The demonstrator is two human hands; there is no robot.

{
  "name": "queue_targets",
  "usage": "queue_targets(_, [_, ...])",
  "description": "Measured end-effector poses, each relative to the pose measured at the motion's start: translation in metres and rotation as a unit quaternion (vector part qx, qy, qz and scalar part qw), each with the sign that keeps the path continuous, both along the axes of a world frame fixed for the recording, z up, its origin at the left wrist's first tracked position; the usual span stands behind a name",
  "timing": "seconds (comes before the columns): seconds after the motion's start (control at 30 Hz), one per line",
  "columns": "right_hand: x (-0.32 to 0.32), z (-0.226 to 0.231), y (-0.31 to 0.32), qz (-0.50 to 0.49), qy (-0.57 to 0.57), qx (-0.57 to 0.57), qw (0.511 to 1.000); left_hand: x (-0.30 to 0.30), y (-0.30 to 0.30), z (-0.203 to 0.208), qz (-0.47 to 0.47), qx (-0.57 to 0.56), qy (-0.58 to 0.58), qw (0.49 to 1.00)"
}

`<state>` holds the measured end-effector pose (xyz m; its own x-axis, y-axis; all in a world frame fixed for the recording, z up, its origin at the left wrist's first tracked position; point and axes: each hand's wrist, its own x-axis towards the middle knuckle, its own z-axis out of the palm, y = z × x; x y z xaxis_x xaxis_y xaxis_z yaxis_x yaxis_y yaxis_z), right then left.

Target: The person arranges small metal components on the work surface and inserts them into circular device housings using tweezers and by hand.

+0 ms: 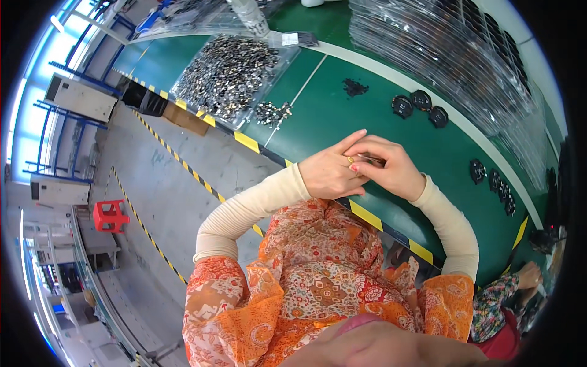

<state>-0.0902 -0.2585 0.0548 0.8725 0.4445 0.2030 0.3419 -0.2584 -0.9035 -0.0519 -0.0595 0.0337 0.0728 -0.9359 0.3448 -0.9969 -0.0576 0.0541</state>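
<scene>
My left hand point(333, 171) and my right hand point(394, 166) meet above the near edge of the green table point(318, 128). A gold-coloured ring shows where their fingers meet. My right thumb and fingers are pinched together at the left fingers, with a small dark sliver showing between them. What it is I cannot make out. The left fingers are partly bent and partly hidden by the right hand. Beyond them lie small black bits point(354, 87) and three black roundish parts point(402, 106). More black parts point(501, 191) lie in a row farther right.
Many small metallic pieces point(226, 76) fill a clear tray at the far left, with a loose heap point(273, 113) beside it. Stacked clear plastic trays point(440, 61) stand at the back. A co-worker's hand point(529, 276) is at right. A red stool point(110, 216) stands on the floor.
</scene>
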Motion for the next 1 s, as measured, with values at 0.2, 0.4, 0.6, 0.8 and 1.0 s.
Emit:
queue_targets(0.2, [0.01,-0.03,0.001,-0.088,-0.07,-0.032,0.993,0.007,0.053,-0.032,0.37,-0.176,-0.019,0.912])
queue_targets(0.4, [0.056,-0.051,0.046,-0.093,-0.247,-0.14,0.954,0.037,0.086,-0.059,0.494,-0.15,-0.033,0.856])
queue_targets(0.6, [0.095,-0.066,0.076,-0.084,-0.253,-0.217,0.939,0.027,0.092,-0.061,0.327,-0.116,0.157,0.925])
queue_targets(0.8, [0.09,-0.071,0.055,-0.07,-0.239,-0.266,0.931,0.025,0.099,-0.056,0.413,-0.214,0.138,0.875])
queue_targets(1.0, [0.074,-0.061,0.017,-0.151,-0.07,-0.202,0.965,0.02,0.07,-0.046,0.42,-0.196,0.073,0.883])
